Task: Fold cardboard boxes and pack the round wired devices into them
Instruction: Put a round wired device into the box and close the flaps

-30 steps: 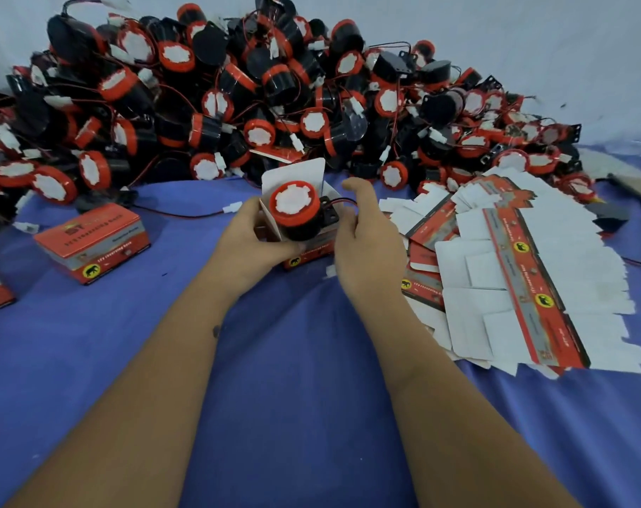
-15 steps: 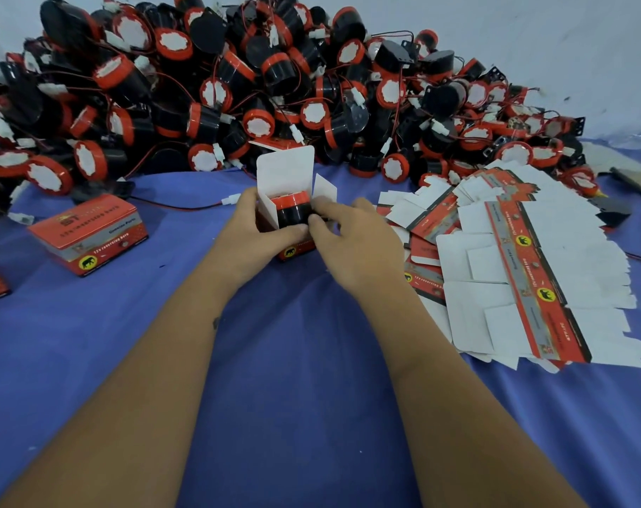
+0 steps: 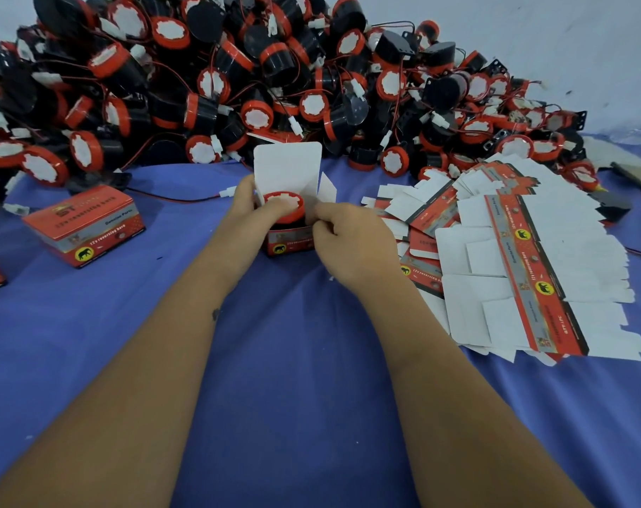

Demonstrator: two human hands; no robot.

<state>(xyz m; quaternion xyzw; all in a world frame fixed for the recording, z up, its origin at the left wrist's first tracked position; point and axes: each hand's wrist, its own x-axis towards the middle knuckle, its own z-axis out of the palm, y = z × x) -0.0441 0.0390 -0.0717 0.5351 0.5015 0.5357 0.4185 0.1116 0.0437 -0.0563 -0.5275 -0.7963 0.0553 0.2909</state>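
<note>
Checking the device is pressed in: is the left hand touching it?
Touching. The head view shows the left hand with its thumb on the device in the open box.

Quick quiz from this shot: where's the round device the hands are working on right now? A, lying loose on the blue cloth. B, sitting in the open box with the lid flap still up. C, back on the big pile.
B: the round device sits in the open box, whose lid flap stands upright, with the left hand and the right hand on either side.

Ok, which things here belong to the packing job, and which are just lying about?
In the job:
open box held by left hand and right hand
device inside it
device pile
flat box blanks
closed box

Lying about:
grey slab
blue cloth
</note>
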